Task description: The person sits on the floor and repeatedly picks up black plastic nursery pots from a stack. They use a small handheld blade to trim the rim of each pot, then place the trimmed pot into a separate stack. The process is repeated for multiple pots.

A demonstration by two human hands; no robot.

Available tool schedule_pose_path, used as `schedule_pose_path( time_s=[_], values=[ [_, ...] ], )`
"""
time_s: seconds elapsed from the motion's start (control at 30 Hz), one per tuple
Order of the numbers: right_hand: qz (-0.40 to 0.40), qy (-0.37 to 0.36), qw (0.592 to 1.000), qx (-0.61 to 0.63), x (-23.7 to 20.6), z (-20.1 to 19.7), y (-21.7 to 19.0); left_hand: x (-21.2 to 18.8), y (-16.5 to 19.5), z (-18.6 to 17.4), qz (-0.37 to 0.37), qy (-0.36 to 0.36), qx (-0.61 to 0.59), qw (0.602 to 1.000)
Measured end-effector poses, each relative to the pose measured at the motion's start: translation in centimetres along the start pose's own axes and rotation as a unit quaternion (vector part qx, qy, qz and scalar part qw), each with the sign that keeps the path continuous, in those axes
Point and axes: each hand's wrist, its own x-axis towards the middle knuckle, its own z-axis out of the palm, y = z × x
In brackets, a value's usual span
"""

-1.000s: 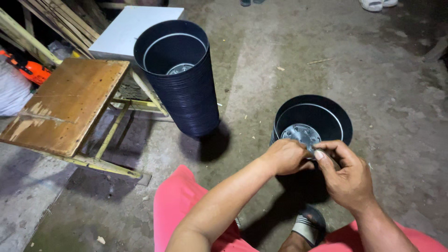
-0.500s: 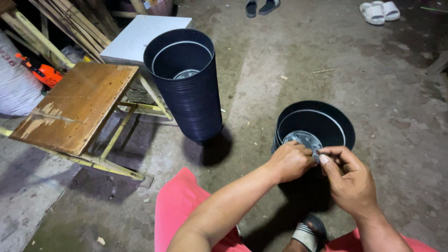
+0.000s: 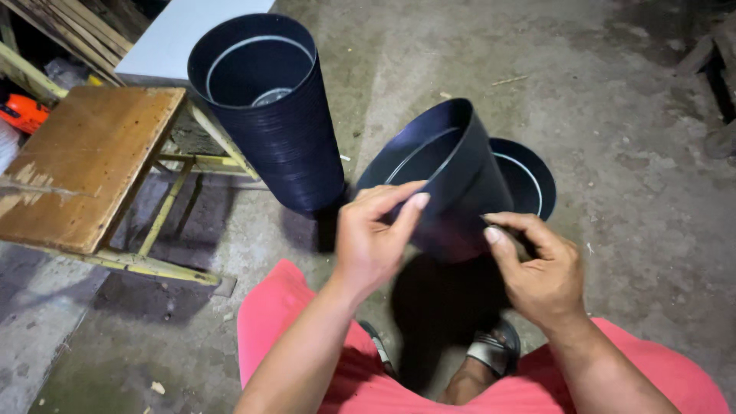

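My left hand (image 3: 376, 238) and my right hand (image 3: 537, 268) hold a single black plastic pot (image 3: 445, 176) between them, lifted and tilted with its mouth facing up and away. The left fingers lie on its rim and side, the right fingers pinch its lower wall. Behind it on the floor sits the short stack of black pots (image 3: 529, 176), partly hidden by the lifted pot. To the left a tall stack of black pots (image 3: 268, 115) stands upright on the concrete.
A worn wooden stool (image 3: 84, 165) with a yellow frame stands at the left. A white board (image 3: 184, 34) lies behind the tall stack. Wooden slats and an orange tool (image 3: 23, 111) are at far left. My pink-clad legs and a sandalled foot (image 3: 491, 353) fill the bottom.
Both hands were down at the rim of the short stack; now they have lifted one pot off it and tilted it. The camera has moved closer.
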Motion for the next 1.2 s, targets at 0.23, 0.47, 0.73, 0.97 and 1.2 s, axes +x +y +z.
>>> schedule_pose_path(
  time_s=[0.23, 0.47, 0.73, 0.97, 1.2],
  values=[
    [-0.085, -0.085, 0.992, 0.033, -0.7, 3.7, -1.8, -3.4, -1.8, -5.5, -0.084, -0.011, 0.072, 0.994],
    [-0.009, -0.168, 0.984, 0.065, -2.6, 8.1, -2.9, -7.2, -5.3, -6.4, -0.12, -0.056, 0.074, 0.988],
    [-0.058, -0.171, 0.982, 0.055, -2.9, 9.8, -2.7, -8.0, -6.7, -6.9, -0.113, -0.087, 0.067, 0.988],
    [-0.055, -0.189, 0.979, 0.055, -2.8, 9.8, -2.5, -7.9, -7.2, -6.9, -0.106, -0.107, 0.072, 0.986],
    [-0.068, -0.197, 0.977, 0.055, -2.6, 9.9, -2.3, -7.9, -7.2, -6.8, -0.092, -0.112, 0.083, 0.986]
  ],
)
